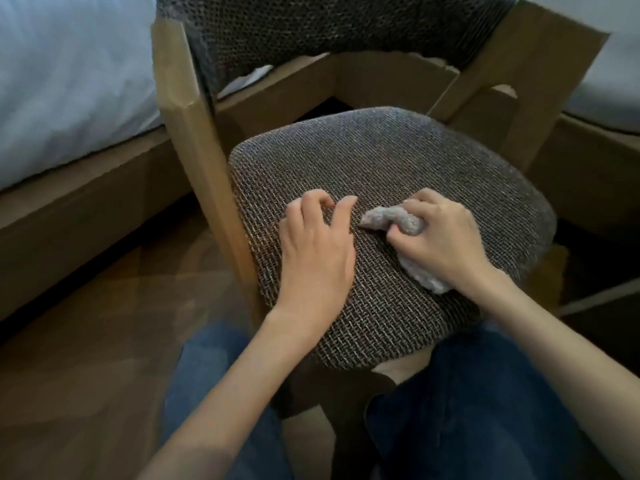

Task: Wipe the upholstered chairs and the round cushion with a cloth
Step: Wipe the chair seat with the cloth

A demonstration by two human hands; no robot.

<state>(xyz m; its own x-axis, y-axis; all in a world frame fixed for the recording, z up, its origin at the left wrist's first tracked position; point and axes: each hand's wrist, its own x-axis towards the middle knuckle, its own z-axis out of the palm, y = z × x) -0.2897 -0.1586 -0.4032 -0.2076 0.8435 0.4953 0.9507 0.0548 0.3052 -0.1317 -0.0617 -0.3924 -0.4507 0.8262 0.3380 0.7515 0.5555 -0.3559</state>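
Note:
An upholstered chair fills the head view, with a grey-brown woven seat point(381, 161), a woven backrest point(311, 26) and a light wooden frame point(194, 140). My right hand point(440, 240) is closed around a bunched pale grey cloth point(388, 218) and presses it onto the seat right of centre. One end of the cloth sticks out left of my fingers, another end trails under my wrist. My left hand point(317, 247) rests flat on the seat's left part with fingers spread, holding nothing, a short gap from the cloth.
A bed with white bedding point(62, 81) on a wooden base point(69, 216) stands close on the left. More white bedding on a wooden base point(606, 95) lies at the right. Wooden floor point(86, 358) shows at lower left. My knees in blue jeans point(485, 410) are against the seat's front.

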